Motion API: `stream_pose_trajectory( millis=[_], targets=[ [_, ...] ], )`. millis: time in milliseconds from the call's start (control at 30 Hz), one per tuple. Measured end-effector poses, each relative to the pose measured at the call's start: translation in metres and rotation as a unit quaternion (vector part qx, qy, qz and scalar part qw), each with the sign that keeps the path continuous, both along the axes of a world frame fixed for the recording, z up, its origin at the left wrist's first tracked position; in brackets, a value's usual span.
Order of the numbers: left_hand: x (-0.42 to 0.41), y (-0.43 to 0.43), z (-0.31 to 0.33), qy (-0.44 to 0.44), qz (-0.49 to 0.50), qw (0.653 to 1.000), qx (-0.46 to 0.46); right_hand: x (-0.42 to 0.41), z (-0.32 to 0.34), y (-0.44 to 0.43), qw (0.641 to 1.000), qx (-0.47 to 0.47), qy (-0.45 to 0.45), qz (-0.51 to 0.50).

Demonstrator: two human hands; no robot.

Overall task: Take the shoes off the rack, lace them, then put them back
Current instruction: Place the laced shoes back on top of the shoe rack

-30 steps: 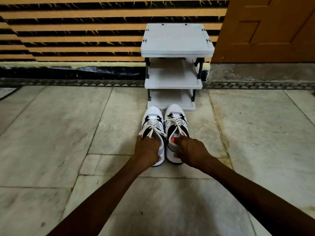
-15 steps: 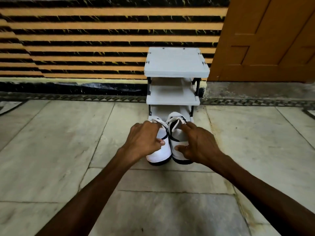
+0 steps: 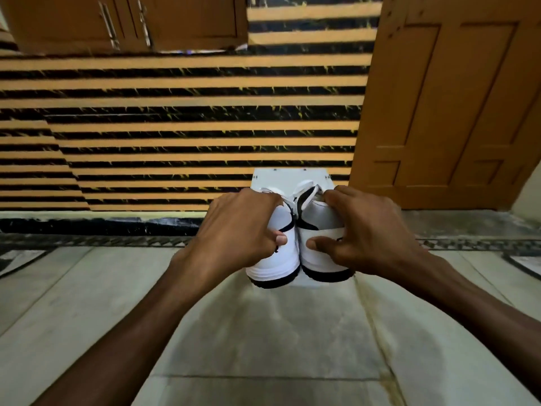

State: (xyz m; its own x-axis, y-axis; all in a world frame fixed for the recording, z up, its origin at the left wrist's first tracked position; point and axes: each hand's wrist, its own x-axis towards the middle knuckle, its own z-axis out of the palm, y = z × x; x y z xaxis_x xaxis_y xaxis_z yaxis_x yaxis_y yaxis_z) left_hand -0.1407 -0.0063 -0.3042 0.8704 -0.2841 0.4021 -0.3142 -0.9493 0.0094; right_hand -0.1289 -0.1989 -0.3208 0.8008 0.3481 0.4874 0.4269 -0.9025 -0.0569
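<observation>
Two white sneakers with black trim are held side by side, heels toward me, lifted in front of the white shoe rack (image 3: 289, 177). My left hand (image 3: 243, 227) grips the left shoe (image 3: 275, 265) over its collar, thumb on the heel. My right hand (image 3: 363, 230) grips the right shoe (image 3: 322, 259) the same way. White laces show at the tongues between my hands. Only the rack's top panel is visible above the shoes; its lower shelves are hidden behind them and my hands.
A wall of orange and black stripes (image 3: 175, 127) runs behind the rack. A brown wooden door (image 3: 445, 98) stands at the right, and brown cabinets (image 3: 126, 22) hang at the upper left. Pale stone floor tiles (image 3: 263, 332) stretch toward me.
Both hands closed on the shoes on the floor and lifted them up toward the rack. My view tilted upward, so more wall and the cabinets show.
</observation>
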Motion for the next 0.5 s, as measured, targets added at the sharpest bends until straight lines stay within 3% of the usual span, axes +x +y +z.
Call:
stream_pose_trajectory(
  millis=[167, 500],
  targets=[
    [0.038, -0.018, 0.019, -0.088, 0.002, 0.995, 0.048, 0.038, 0.020, -0.005, 0.998, 0.021, -0.052, -0.010],
    [0.169, -0.021, -0.019, -0.023, 0.018, 1.000, 0.005, 0.157, -0.014, -0.009, 0.997, 0.005, 0.035, -0.064]
  ],
)
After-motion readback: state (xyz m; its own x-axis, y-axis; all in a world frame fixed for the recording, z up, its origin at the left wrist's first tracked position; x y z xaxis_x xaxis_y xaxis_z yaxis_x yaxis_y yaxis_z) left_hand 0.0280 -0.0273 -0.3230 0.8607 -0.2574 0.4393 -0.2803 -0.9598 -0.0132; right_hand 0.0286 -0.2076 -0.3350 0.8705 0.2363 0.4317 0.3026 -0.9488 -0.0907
